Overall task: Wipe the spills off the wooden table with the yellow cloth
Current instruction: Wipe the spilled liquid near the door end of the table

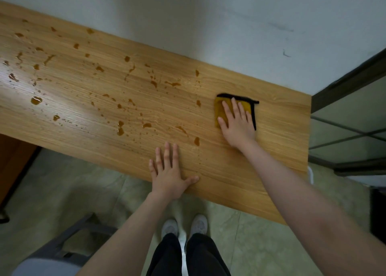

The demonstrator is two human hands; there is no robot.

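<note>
The wooden table (277, 133) runs from the upper left to the lower right. Brown liquid spills (120, 130) dot its left and middle parts, and the nearest drop (196, 141) lies just left of my right wrist. A folded yellow cloth (219, 110) with a black hem lies flat on the right part of the table. My right hand (238, 123) presses on the cloth with fingers spread. My left hand (169, 171) rests flat on the table's near edge, fingers apart, holding nothing.
A white wall (208, 25) borders the table's far side. A dark-framed glass panel (344, 129) stands past the right end. A grey chair (62, 252) is at the lower left on the tiled floor. My feet (184, 225) stand near the table's front edge.
</note>
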